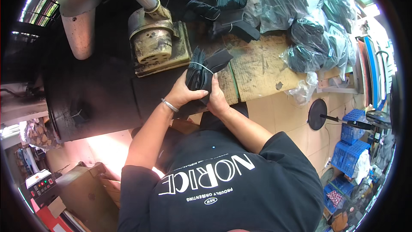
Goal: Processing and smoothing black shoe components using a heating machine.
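Note:
A bundle of thin black pieces [198, 74], bound by a pale band, is held over the front edge of the workbench. My left hand [185, 92] grips its left side, thumb laid across the lower part. On the other side my right hand [218, 98] closes round it with the thumb pointing up. Beyond my hands stands a stained, cream-coloured machine head [153, 43] on a square base. More banded black bundles [236, 29] lie farther back on the bench. What the pieces are made of I cannot tell.
Clear plastic bags [307, 45] full of black pieces crowd the bench's far right. The worn wooden top [262, 62] ends near my body. Blue plastic baskets [349, 158] stand at right, by a round black disc [317, 114]. A cardboard box [88, 195] sits lower left.

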Demonstrator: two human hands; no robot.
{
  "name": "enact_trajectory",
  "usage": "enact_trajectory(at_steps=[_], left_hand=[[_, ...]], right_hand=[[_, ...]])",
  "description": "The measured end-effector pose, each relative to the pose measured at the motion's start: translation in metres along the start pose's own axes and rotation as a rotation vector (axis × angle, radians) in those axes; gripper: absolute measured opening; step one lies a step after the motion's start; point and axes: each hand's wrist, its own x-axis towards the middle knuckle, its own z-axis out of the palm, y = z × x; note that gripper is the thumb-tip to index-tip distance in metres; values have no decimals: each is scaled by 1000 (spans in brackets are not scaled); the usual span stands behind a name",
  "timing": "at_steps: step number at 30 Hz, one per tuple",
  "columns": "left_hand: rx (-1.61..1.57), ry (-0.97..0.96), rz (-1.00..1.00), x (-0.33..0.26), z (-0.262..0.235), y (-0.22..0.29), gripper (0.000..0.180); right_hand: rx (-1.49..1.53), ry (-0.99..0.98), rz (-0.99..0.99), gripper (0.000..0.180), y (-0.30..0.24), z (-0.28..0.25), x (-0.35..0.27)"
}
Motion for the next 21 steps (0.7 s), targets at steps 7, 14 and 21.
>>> enact_trajectory(at_steps=[7, 14, 21], left_hand=[[-95, -181, -149, -75, -15, 8, 88], [-290, -227, -215, -103, 25, -7, 94], [-226, -404, -237, -99, 38, -8, 87]], right_hand=[[-289, -150, 230, 64, 25, -18, -63], [-1263, -417, 382, 45, -116, 15, -109], [-1436, -314, -101, 21, -142, 42, -104]])
